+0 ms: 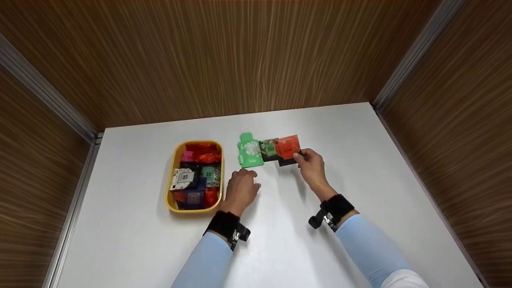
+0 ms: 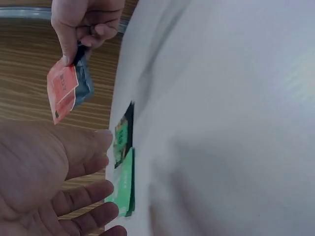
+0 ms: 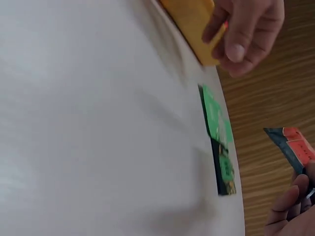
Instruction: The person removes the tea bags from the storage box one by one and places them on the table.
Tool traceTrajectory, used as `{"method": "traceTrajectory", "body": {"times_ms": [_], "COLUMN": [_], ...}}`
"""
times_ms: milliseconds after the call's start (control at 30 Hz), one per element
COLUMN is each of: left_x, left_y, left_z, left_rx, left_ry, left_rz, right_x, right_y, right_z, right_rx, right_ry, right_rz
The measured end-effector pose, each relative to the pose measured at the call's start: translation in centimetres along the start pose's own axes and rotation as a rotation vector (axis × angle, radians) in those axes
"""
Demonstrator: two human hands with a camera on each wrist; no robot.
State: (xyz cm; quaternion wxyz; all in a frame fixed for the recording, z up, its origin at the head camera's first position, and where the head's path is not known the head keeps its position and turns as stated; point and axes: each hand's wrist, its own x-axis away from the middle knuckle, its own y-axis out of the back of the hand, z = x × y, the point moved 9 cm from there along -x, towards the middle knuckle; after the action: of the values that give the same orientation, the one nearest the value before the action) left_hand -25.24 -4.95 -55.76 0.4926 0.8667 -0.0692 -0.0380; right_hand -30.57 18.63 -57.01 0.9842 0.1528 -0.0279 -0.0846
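My right hand [image 1: 314, 168] pinches a red and black sachet [image 1: 288, 147] by its lower right corner, thumb on top. In the left wrist view that sachet [image 2: 64, 88] is held up off the table. On the table lie a green spouted pouch [image 1: 251, 152] and, touching its right side, a dark sachet with a green label [image 1: 269, 149], partly behind the red one in the head view. My left hand [image 1: 242, 188] hovers just below the green pouch, fingers loosely bent and holding nothing. Both flat packets [image 3: 216, 115] also show in the right wrist view.
A yellow-rimmed bin [image 1: 168, 192] stands left of my left hand, filled with several colourful packets. The white table [image 1: 280, 248] meets a wood-grain panel [image 1: 240, 60] at the back, with similar panels on both sides.
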Motion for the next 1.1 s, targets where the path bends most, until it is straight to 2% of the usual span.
{"method": "traceTrajectory", "body": {"times_ms": [67,167,333,467,633,900,1100], "left_x": [0.2,0.5,0.9,1.0,0.9,1.0,1.0], "left_y": [-0.9,-1.9,-2.7,-2.9,-3.3,-3.5,-3.6], "left_z": [0.2,0.8,1.5,1.5,1.5,1.5,1.7], "left_rx": [-0.084,-0.149,-0.177,-0.184,-0.18,-0.18,-0.175], "left_ry": [0.0,0.004,-0.005,-0.028,-0.033,-0.034,-0.024], "left_rz": [0.026,0.044,0.043,0.045,0.077,0.08,0.082], "right_x": [-1.3,-3.1,-5.6,-6.8,-7.4,-7.5,-7.7], "right_y": [1.1,1.9,2.1,2.0,1.8,1.5,1.2], "right_z": [-0.9,-2.3,-3.8,-4.7,-5.1,-4.3,-4.3], "right_rx": [0.07,0.144,0.198,0.182,0.224,0.414,0.481], "right_ry": [-0.036,-0.086,-0.14,-0.196,-0.233,-0.169,-0.158], "right_rz": [-0.021,-0.026,-0.017,-0.01,-0.003,-0.004,0.006]}}
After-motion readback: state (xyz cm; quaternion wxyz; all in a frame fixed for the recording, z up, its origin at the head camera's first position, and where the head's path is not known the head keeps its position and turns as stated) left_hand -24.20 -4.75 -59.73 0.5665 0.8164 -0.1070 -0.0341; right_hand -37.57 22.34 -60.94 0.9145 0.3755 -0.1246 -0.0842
